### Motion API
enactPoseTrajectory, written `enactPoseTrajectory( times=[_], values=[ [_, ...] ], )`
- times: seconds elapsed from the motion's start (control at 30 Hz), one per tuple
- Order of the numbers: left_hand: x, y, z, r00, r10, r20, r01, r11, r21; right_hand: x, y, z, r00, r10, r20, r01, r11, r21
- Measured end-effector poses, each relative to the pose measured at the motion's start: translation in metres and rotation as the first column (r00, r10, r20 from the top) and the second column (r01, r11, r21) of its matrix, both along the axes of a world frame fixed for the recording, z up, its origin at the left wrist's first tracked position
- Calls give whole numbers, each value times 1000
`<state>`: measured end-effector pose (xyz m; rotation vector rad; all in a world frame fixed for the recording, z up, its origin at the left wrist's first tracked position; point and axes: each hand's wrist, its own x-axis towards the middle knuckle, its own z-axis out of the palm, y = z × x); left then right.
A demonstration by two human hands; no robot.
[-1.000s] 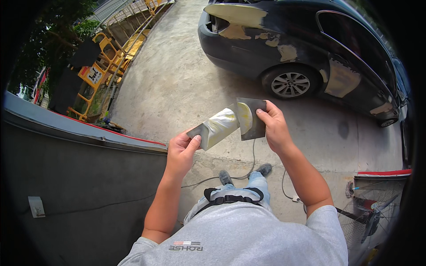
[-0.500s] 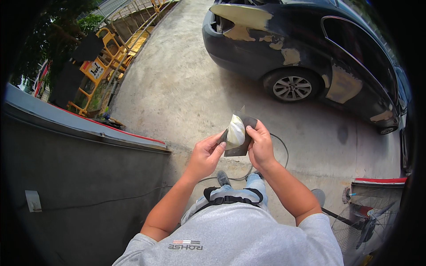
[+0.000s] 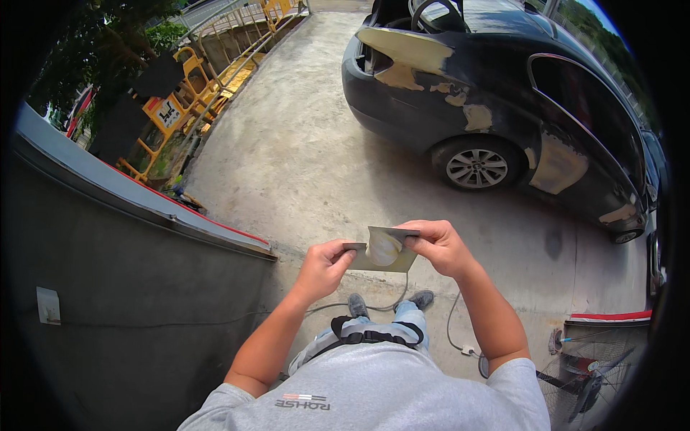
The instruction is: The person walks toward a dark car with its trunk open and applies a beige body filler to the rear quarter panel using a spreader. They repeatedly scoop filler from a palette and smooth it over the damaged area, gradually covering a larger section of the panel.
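A dollop of cream-white putty with faint yellow streaks point(image 3: 384, 248) sits between two thin, flat, dark putty spreaders. My left hand point(image 3: 322, 270) pinches the left spreader point(image 3: 355, 246) between thumb and fingers. My right hand point(image 3: 442, 248) is closed on the right spreader point(image 3: 394, 231), its thumb along the near side. Below the putty, a flat greyish-olive surface spans the gap between the hands; which spreader it belongs to I cannot tell. Both hands are in front of my waist.
Ahead to the right stands a dark car point(image 3: 496, 79) with beige filler patches. A low grey wall point(image 3: 144, 287) runs along my left. A cable point(image 3: 451, 323) lies on the concrete by my feet. Yellow barriers point(image 3: 190, 79) are far left; a wire-caged fan point(image 3: 589, 370) is at lower right.
Both hands have come lower and nearer my body, and the spreaders have turned flatter. The putty has moved down with them. My view has shifted, so the car appears lower.
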<state>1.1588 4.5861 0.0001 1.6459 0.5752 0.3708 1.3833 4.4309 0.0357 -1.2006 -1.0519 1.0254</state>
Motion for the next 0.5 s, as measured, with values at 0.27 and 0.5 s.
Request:
enactPoseTrajectory(
  times=[0.27, 0.5],
  values=[
    [-14, 3, -3, 997, 71, -2, -70, 976, -205, 17, -26, -5, 809, -16, 587, 132, 979, -154],
    [-5, 4, 6, 949, 272, 160, -104, 750, -653, -25, -26, -20, 266, -515, 815, 48, 851, 522]
  ],
)
